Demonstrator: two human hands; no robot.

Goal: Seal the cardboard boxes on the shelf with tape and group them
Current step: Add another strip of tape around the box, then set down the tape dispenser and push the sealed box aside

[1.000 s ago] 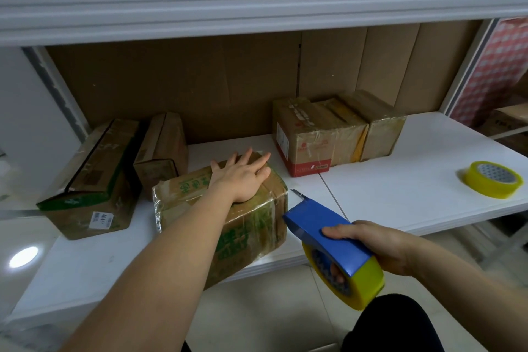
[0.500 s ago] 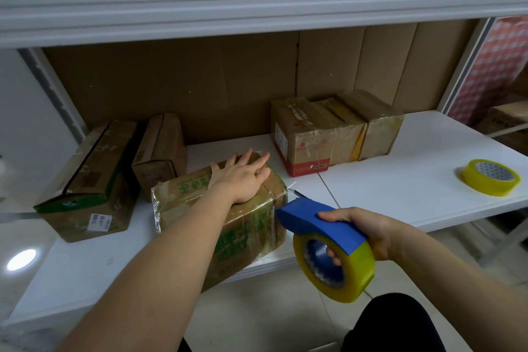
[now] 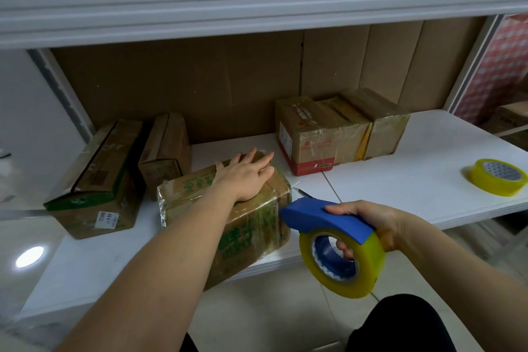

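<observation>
A cardboard box with green print [image 3: 251, 231], wrapped in clear tape, lies at the front edge of the white shelf [image 3: 400, 188]. My left hand [image 3: 245, 177] presses flat on its top, fingers straight. My right hand [image 3: 368, 226] grips a blue tape dispenser [image 3: 323, 216] loaded with a yellow roll [image 3: 343, 263]; its nose sits at the box's right top corner. At the back right stand three taped boxes side by side [image 3: 337, 134]. Two more boxes lie at the left: a long one with green edges [image 3: 97, 180] and a smaller one [image 3: 164, 148].
A spare yellow tape roll [image 3: 497, 176] lies on the shelf at the far right. An upper shelf board [image 3: 257, 0] overhangs the space. Brown cardboard lines the back wall [image 3: 200, 80]. Tiled floor [image 3: 271, 308] shows below the shelf edge.
My right hand has tilted the dispenser so the roll faces me and brought its nose up to the box's right corner. The left hand stays pressed on the box.
</observation>
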